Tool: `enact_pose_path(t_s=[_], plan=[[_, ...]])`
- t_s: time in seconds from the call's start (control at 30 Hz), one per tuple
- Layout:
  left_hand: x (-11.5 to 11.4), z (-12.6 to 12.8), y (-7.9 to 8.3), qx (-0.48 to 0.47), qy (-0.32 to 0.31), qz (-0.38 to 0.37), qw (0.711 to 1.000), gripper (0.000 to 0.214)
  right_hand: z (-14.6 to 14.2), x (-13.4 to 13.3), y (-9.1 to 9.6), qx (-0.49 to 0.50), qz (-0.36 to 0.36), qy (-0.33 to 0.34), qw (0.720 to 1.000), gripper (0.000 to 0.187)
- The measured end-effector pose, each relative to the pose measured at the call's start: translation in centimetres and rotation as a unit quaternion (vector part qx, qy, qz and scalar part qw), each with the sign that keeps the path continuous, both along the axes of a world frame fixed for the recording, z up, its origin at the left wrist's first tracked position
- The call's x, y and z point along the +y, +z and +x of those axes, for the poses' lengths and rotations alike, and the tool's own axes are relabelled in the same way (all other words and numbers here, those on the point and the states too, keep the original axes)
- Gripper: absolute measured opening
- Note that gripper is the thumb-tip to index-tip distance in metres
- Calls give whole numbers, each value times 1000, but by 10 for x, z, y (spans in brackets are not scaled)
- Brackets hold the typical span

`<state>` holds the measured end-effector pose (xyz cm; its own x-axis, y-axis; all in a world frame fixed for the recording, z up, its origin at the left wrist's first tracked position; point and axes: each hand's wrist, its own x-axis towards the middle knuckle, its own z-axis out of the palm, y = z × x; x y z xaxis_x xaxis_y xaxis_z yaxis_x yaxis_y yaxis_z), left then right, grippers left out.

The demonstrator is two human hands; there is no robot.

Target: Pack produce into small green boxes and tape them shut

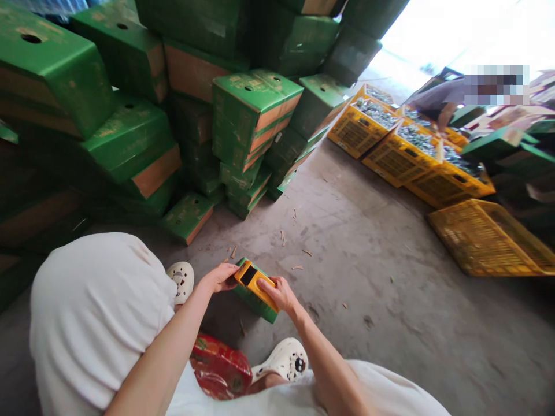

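Note:
My right hand is closed round the lower end of a yellow hand-held device with a dark panel, thumb on top. At its other end, the fingers of my left hand grip the edge by that panel. Directly beneath the device, a small green box is partly covered by it and by my hands. Closer to me, a red shiny wrapped package lies on the floor between my feet.
Stacks of green cardboard boxes rise ahead and to the left. Yellow crates filled with small glinting items stand at the right, where another person bends over them. A tilted yellow crate sits closer. Brown scraps dot the concrete floor.

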<state>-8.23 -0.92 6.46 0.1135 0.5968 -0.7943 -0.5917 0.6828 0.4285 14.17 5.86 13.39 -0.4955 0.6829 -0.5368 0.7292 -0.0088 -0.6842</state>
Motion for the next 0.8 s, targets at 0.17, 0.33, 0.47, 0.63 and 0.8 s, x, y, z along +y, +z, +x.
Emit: enact_pose_path(t_s=[0.17, 0.33, 0.47, 0.63, 0.8], plan=[[-1, 3, 2, 1, -3, -5, 1000, 31, 1, -1, -3, 4, -1, -4, 1000, 63], [-2, -1, 4, -4, -8, -13, 1000, 37, 1, -1, -2, 4, -9, -4, 1000, 63], [-2, -4, 2, 3, 1, -7, 1000, 38, 2, -1, -3, -1, 1, 1, 1000, 63], [-1, -4, -2, 6, 5, -2, 1000, 36, 3, -1, -8, 3, 4, 6, 1000, 63], [0, -3, -5, -4, -7, -10, 1000, 36, 4, 2, -8, 13, -2, 0, 1000, 63]])
